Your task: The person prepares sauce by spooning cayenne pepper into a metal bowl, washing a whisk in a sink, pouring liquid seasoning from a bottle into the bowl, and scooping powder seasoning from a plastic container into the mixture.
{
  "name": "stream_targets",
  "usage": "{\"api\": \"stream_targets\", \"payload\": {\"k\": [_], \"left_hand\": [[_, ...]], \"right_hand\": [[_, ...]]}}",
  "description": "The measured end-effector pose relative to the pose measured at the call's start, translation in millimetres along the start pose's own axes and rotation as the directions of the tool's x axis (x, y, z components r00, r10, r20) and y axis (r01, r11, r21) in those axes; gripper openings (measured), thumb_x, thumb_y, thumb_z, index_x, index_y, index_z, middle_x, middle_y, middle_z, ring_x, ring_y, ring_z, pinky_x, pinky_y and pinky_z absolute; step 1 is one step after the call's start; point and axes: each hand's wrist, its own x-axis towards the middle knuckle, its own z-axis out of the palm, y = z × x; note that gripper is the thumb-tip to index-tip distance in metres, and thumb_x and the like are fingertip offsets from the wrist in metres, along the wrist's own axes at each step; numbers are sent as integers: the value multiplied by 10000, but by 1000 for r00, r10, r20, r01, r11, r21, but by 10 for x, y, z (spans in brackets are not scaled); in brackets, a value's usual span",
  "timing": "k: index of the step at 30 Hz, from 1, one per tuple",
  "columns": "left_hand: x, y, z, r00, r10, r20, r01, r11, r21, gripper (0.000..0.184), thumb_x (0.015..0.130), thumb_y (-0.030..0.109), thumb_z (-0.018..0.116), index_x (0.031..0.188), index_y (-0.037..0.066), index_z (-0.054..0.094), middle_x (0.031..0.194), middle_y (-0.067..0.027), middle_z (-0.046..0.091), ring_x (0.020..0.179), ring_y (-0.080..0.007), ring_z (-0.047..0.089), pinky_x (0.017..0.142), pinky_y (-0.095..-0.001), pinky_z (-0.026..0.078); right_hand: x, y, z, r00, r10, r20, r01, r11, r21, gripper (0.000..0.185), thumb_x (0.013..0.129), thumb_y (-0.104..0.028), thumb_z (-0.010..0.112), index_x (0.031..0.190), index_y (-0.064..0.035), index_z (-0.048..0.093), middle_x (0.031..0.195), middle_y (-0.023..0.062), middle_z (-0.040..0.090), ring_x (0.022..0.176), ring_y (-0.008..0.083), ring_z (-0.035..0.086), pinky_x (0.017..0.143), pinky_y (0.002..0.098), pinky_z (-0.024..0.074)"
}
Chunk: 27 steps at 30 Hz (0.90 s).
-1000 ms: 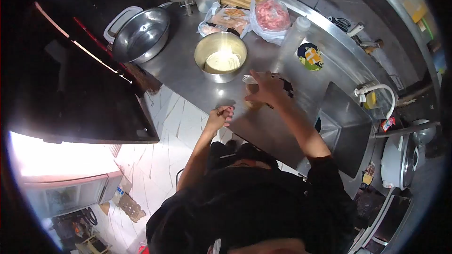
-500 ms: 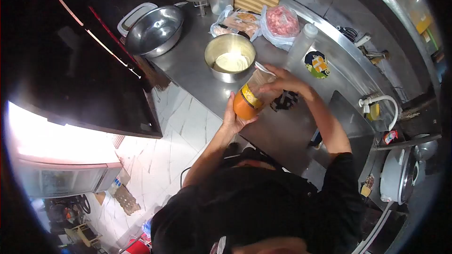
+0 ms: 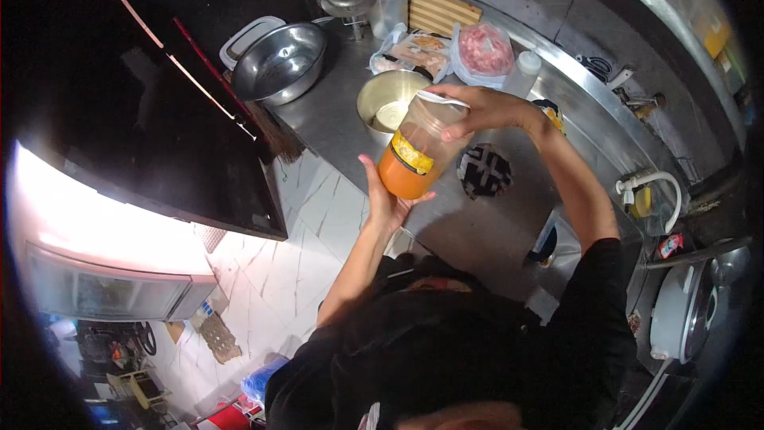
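A clear plastic jar (image 3: 415, 151) with a yellow label and orange contents in its lower part is held up over the counter's front edge. My left hand (image 3: 387, 205) supports its base, with the thumb up along the side. My right hand (image 3: 485, 111) grips the jar near its top, beside a white rim or lid (image 3: 442, 99); which one it is I cannot tell. The jar leans, its top tilted up and to the right. Just behind it, a steel bowl (image 3: 370, 103) with pale contents stands on the counter, partly hidden by the jar.
On the steel counter (image 3: 342, 115) sit a large steel basin (image 3: 280, 64), a bag of pinkish meat (image 3: 485, 49), another bag of pale meat (image 3: 418, 53) and a white-capped bottle (image 3: 524, 73). A striped cutting board (image 3: 442, 9) leans behind. A round black-and-white patterned piece (image 3: 485, 170) lies right of the jar.
The jar has come up closer to the camera and moved slightly left, now covering part of the bowl. My right hand has shifted onto the jar's upper end.
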Motion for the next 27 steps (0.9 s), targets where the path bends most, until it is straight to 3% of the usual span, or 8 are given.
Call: {"api": "stream_targets", "payload": {"k": [3,6,7,10,14,20,23,27], "left_hand": [[61,-137,105,928,331,-169,-350,931,-102,743,898,692,315,1422,170,251,1342,-125,451,1202,-312,488,754,-492,568],[56,-346,204,756,650,-85,-597,736,319,665,933,629,326,1436,215,193,1360,-99,439,1243,-283,444,762,-462,566],[53,-335,195,832,550,-74,-525,823,218,665,925,635,336,1414,195,241,1332,-112,457,1185,-287,481,734,-439,566],[54,-169,131,974,225,34,-222,972,-70,685,901,655,368,1345,135,387,1248,-151,512,1010,-298,591,648,-369,564],[97,-91,287,988,12,154,42,940,-339,807,847,713,400,1331,68,402,1236,-179,498,1017,-388,567,594,-349,557],[154,-118,390,988,8,151,45,937,-345,819,838,728,398,1330,73,409,1229,-176,513,997,-386,579,585,-344,551],[135,-123,455,990,84,113,-56,972,-227,787,854,716,384,1321,83,424,1191,-163,556,951,-345,616,567,-339,550],[97,-117,595,986,164,42,-159,982,-102,733,873,704,359,1286,107,461,1100,-115,619,869,-223,652,536,-340,553]], "right_hand": [[3,-45,-15,987,161,12,-161,982,95,830,777,-464,676,1386,12,373,1140,163,580,902,211,633,735,293,528],[-15,-329,-35,928,373,1,-371,921,124,765,802,-548,636,1268,43,495,967,154,632,676,199,650,577,279,539],[-29,-423,-42,896,445,-14,-441,891,108,747,811,-568,623,1218,53,544,910,149,643,592,193,648,519,273,538],[-47,-366,-107,948,281,-151,-271,959,83,692,836,-604,581,1045,53,644,824,142,645,443,173,594,407,258,495],[-117,-580,-158,956,146,-256,-172,982,-81,678,838,-613,576,1020,32,678,735,133,641,475,176,606,487,272,494],[-133,-596,-257,957,185,-224,-228,956,-185,686,844,-632,548,1067,3,687,810,157,674,628,193,657,602,326,508],[-64,-420,-326,960,100,-263,-188,923,-335,722,793,-687,554,1145,-66,666,985,175,690,838,285,676,800,359,513],[-68,-506,-286,952,81,-296,-136,976,-168,759,774,-722,543,1156,-79,666,1125,190,646,1089,309,595,945,375,444]]}}
